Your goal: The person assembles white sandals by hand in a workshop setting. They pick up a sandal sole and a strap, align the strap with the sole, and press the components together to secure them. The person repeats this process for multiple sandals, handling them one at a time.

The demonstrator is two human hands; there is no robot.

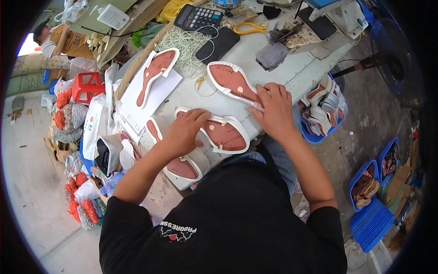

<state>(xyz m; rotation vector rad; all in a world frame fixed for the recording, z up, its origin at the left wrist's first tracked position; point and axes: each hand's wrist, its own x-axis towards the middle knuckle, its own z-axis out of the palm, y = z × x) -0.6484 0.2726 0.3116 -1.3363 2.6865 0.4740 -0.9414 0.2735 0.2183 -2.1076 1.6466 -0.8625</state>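
Observation:
Several shoe soles with red-brown undersides and raised white rims lie about my hands. My right hand (276, 112) is closed on the narrow end of one sole (230, 80), its wide end pointing up and left. My left hand (184, 133) has its fingers bent over the narrow part of a second sole (226, 136) at the table's near edge. Under and beside that wrist is another white-rimmed sole piece (184, 169), partly hidden by the hand. A further sole (157, 72) rests on white paper (164, 98) at the left.
Behind the soles are tangled pale cord (180, 50), a calculator (198, 19), a black phone (218, 45) and yellow-handled scissors (248, 28). A blue basket of white-strapped shoe parts (325, 109) stands right of the table (292, 75). A red stool (87, 86) and bagged bundles are at left.

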